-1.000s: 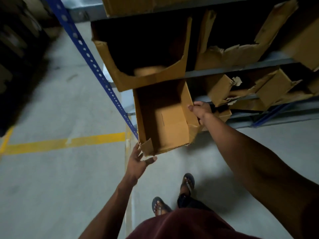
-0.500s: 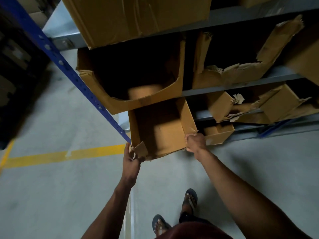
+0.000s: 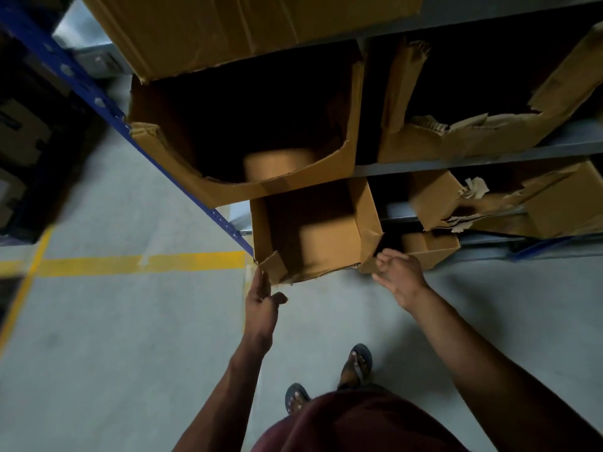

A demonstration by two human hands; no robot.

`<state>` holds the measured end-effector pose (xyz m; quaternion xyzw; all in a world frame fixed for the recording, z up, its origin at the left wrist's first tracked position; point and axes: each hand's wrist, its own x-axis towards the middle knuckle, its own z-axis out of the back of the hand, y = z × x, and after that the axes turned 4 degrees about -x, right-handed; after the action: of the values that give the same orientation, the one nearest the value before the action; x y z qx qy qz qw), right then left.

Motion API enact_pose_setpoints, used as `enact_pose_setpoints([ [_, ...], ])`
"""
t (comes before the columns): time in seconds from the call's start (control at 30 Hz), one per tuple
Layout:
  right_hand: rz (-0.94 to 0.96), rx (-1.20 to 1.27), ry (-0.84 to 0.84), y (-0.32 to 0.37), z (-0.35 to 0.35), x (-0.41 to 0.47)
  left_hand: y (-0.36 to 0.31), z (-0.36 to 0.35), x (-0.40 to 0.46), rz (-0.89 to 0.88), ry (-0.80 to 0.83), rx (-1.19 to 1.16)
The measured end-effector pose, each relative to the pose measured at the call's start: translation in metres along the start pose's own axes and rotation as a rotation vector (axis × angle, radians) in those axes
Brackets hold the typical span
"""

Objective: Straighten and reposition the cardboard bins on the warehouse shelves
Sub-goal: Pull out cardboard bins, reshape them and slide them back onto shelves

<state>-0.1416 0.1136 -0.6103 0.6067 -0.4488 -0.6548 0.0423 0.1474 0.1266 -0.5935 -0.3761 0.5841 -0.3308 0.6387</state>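
Observation:
An empty open cardboard bin juts out from a low shelf, its front edge hanging over the floor. My left hand is just below the bin's torn front-left corner flap, fingers straight and touching its underside. My right hand sits at the bin's front-right corner with loosely curled fingers, holding nothing. Above it, a larger bin with a curved cut-out front sticks out past the shelf edge. Another big box sits on the shelf above that.
A blue perforated upright runs diagonally at the left. Torn, crumpled bins fill the grey shelves to the right, with a small box at the bottom. A yellow line marks the concrete floor. My sandalled feet stand below.
Both hands let go of the low bin's front corners and drew back slightly. The camera view moved closer to the shelves.

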Motion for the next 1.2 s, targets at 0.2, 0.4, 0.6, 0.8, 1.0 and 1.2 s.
enact_pose_setpoints([
  [0.2,0.001,0.213,0.007,0.032,-0.06,0.039,-0.041,-0.01,0.029,-0.021,0.028,0.079],
  [0.4,-0.002,0.154,0.034,0.073,-0.087,0.068,-0.074,-0.012,0.081,0.045,0.048,0.265],
  [0.6,0.001,0.216,0.126,0.097,-0.089,0.085,-0.091,-0.028,0.1,0.043,0.047,0.245],
  [0.8,-0.03,0.036,0.089,0.032,-0.052,0.09,-0.026,-0.027,0.073,0.193,0.063,0.214],
  [1.0,-0.075,-0.075,0.042,-0.049,-0.021,0.04,0.027,-0.011,0.029,0.376,0.12,0.074],
  [1.2,-0.029,-0.261,0.025,-0.101,-0.015,-0.002,0.059,0.02,0.009,0.436,0.23,0.143],
])
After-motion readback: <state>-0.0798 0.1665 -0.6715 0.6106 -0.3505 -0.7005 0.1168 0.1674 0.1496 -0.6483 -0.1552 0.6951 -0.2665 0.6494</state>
